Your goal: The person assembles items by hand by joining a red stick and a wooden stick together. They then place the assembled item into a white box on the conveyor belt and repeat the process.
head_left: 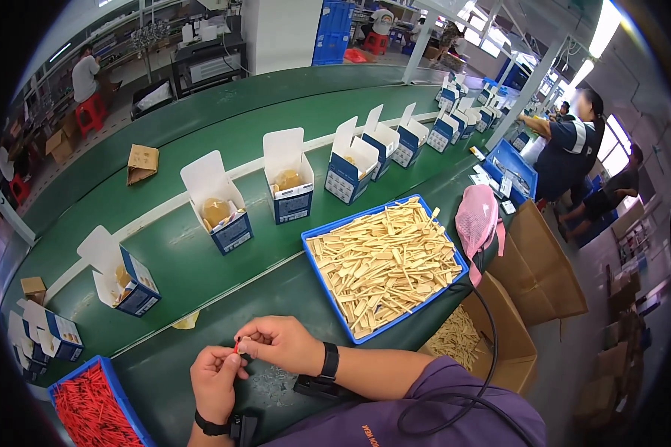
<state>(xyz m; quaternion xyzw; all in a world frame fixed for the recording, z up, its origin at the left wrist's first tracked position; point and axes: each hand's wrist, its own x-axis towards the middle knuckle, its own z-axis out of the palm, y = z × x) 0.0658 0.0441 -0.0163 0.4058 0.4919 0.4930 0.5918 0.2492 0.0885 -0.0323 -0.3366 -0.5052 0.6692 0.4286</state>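
Observation:
My left hand point(215, 378) and my right hand point(285, 344) meet over the near worktop, fingertips pinched together. Between them shows the tip of a small red piece point(236, 348); the fingers cover most of it, so its kind is unclear. At the lower left, a blue tray point(110, 370) is heaped with slim red plastic pieces point(89, 410). To the right of my hands, a larger blue tray point(334, 313) holds a pile of cream-coloured, paddle-ended plastic pieces point(384, 261).
Open blue-and-white boxes point(235, 232) with yellowish contents line the green conveyor point(179, 272). A pink mesh cap point(477, 220) lies beside the large tray, near a cardboard carton point(525, 335) of cream pieces. A black cable point(492, 328) crosses my right side. A co-worker point(574, 145) stands at the far right.

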